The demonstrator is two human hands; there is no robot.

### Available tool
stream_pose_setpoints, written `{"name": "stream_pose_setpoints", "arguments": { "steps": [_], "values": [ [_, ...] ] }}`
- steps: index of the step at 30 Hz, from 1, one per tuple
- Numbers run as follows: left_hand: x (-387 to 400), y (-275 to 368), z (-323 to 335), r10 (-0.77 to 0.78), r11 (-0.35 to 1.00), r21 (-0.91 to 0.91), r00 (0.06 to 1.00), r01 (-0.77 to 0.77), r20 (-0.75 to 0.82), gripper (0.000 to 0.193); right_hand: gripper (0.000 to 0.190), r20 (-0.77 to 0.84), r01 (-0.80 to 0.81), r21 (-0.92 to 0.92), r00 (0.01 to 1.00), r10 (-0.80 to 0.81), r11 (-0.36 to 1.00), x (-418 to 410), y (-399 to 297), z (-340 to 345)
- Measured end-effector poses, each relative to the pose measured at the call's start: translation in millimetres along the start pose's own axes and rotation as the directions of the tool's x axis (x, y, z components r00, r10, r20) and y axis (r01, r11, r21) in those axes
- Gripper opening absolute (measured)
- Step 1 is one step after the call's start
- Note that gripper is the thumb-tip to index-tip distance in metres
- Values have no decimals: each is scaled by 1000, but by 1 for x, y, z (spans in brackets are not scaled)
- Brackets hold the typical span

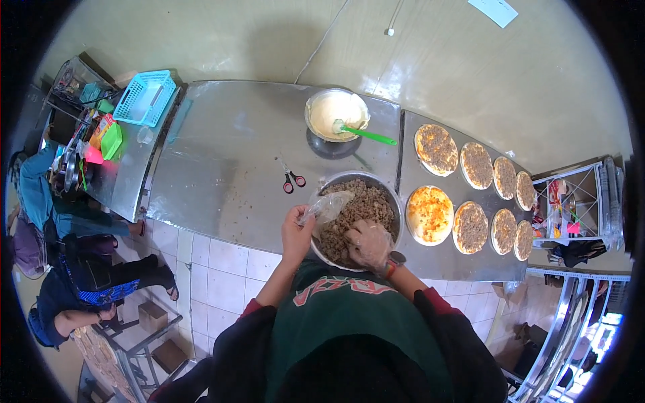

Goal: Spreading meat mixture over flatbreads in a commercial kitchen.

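Note:
My left hand (298, 232), bare, pinches the edge of a clear plastic bag (330, 206) at the left rim of a large metal bowl (399, 226). Brown crumbly ground filling (368, 194) fills much of the bowl. My right hand (369, 243), in a clear plastic glove, rests in the filling with its fingers bent down; whether it grips any filling is hidden. To the right stand two rows of round flat pizza bases. The nearest base (429, 215) bears orange sauce; the others, such as this topped pizza (470, 227), carry brown crumbs over it.
Behind the bowl stands another bowl of pale cream (325, 108) with a green-handled spatula (370, 135). Scissors (292, 180) lie left of the filling bowl on the metal table (211, 151). A blue basket (146, 98) is on the left counter. Two people are at the far left; racks stand right.

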State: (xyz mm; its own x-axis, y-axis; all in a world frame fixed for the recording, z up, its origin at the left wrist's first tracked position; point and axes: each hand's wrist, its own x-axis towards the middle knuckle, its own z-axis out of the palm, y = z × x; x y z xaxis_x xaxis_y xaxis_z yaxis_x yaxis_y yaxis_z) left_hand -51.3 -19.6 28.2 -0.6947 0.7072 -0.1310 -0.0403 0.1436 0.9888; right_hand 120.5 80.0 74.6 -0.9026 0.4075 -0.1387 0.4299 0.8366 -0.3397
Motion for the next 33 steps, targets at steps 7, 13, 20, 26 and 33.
{"name": "stream_pose_setpoints", "arguments": {
  "steps": [7, 13, 20, 26, 33],
  "values": [
    [1, -6, -1, -22, 999, 35, 1000, 22, -10, 16, 43, -229, -93, 196, 964, 138, 976, -6, 34, -15],
    [1, 0, 3, 11, 997, 72, 1000, -12, 11, 16, 63, 141, -283, -59, 947, 288, 957, 1, -3, 4],
    [1, -5, 1, 12, 999, 33, 1000, -12, 14, 17, 26, -122, -34, 321, 990, 77, 946, 15, 50, 5],
    [1, -3, 0, -1, 999, 48, 1000, 1, 9, 18, 28, -109, -4, 357, 993, 46, 934, 16, 50, -28],
    [-1, 1, 1, -2, 1000, -11, 1000, 3, 27, 21, 29, -170, -43, 402, 978, 120, 915, 19, 45, -38]
  ]
}}
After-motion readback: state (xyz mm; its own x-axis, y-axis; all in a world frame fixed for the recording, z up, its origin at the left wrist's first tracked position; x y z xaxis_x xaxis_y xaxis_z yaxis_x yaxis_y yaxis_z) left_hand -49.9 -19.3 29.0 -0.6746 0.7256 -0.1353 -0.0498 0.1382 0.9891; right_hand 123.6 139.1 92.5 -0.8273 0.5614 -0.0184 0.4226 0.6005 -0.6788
